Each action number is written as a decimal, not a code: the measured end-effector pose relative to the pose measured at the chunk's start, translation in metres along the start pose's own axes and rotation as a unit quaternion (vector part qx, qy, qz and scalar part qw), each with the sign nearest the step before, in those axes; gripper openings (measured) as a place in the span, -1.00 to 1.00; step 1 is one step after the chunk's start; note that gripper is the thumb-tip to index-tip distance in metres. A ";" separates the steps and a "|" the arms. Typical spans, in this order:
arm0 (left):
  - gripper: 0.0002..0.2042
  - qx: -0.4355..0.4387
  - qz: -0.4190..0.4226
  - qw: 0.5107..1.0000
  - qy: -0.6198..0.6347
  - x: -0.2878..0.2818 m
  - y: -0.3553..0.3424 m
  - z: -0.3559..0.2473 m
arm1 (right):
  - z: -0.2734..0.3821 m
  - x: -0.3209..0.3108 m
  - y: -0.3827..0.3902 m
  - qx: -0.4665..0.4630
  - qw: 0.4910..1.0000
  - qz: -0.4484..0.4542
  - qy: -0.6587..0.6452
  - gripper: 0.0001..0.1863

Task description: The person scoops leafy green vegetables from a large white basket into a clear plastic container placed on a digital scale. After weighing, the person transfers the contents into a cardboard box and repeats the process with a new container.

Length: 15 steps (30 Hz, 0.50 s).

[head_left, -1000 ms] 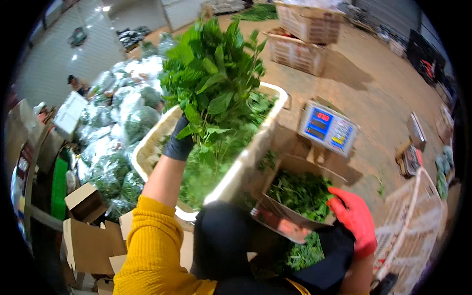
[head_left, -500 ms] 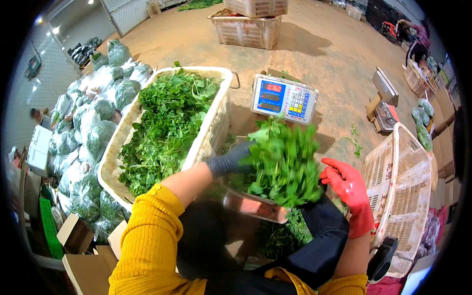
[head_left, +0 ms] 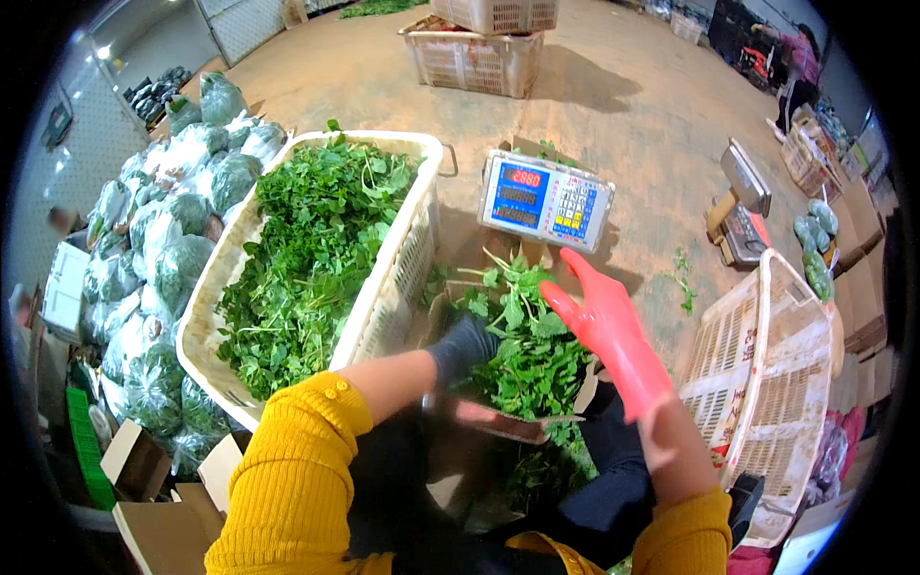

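Note:
A bunch of leafy greens [head_left: 532, 355] rests in a shallow box [head_left: 503, 425] with a reddish-brown front edge, in front of me. At the bunch's left side, my left hand [head_left: 465, 347] in a dark glove is closed on the stems and leaves; its fingertips are partly hidden by them. My right hand [head_left: 604, 321], in a red rubber glove, is over the bunch's right side, thumb and fingers apart. Just beyond the greens stands a scale display [head_left: 546, 201] with lit digits and a keypad. More greens fill a large white crate [head_left: 398, 278] to the left.
Bagged greens [head_left: 177, 244] are heaped at the far left, above cardboard boxes [head_left: 168, 517]. An empty pale crate [head_left: 767, 383] leans at right, near another scale [head_left: 743, 206]. Stacked crates [head_left: 474, 62] stand ahead on the floor. A person [head_left: 800, 72] is at the far right.
The bunch has come down into the shallow box, with my left hand lower beside it. My right hand has moved up and left over the greens. The scale's lit reading has changed.

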<state>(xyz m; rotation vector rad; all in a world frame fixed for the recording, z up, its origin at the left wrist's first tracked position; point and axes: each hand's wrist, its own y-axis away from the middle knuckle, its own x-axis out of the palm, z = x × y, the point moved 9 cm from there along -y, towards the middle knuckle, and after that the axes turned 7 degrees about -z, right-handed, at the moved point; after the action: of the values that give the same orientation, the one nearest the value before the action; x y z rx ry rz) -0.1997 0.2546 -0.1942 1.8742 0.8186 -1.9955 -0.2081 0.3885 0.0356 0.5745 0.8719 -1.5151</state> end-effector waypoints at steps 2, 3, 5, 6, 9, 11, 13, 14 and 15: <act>-0.70 0.058 -0.038 0.994 -0.083 -0.035 -0.018 -0.016 | -0.023 0.022 -0.030 0.073 0.996 0.053 0.001 -0.30; -0.70 0.062 -0.076 0.992 -0.080 -0.057 -0.024 -0.020 | -0.037 0.040 -0.047 0.106 0.991 0.076 -0.005 -0.25; -0.71 0.020 -0.114 0.993 -0.018 -0.057 -0.028 -0.016 | -0.062 0.119 -0.065 0.041 0.928 0.170 -0.330 -0.31; -0.70 -0.048 -0.139 0.983 0.107 -0.051 -0.028 -0.004 | -0.054 0.139 -0.066 0.013 0.899 0.243 -0.364 -0.34; -0.73 -0.218 -0.174 0.877 0.391 -0.076 -0.010 0.023 | 0.030 0.130 -0.032 -0.055 0.900 0.361 -0.240 -0.46; -0.74 -0.054 -0.046 0.986 0.152 -0.070 -0.009 0.000 | 0.049 0.101 -0.022 -0.136 0.956 0.237 -0.109 -0.47; -0.75 0.048 0.116 0.992 0.012 -0.069 -0.003 -0.018 | 0.057 0.076 -0.005 -0.231 0.960 0.157 -0.005 -0.45; -0.76 0.047 0.134 0.988 0.065 -0.093 0.005 -0.021 | 0.064 0.071 0.008 -0.272 0.948 0.166 0.021 -0.44; -0.76 0.046 0.151 0.981 0.116 -0.117 0.017 -0.022 | 0.072 0.068 0.022 -0.313 0.932 0.175 0.045 -0.43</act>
<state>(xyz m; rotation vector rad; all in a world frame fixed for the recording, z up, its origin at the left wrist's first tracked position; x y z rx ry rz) -0.1587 0.2330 -0.0831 2.1651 0.4651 -1.6771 -0.1872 0.2906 0.0207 0.3011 1.1861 -0.8234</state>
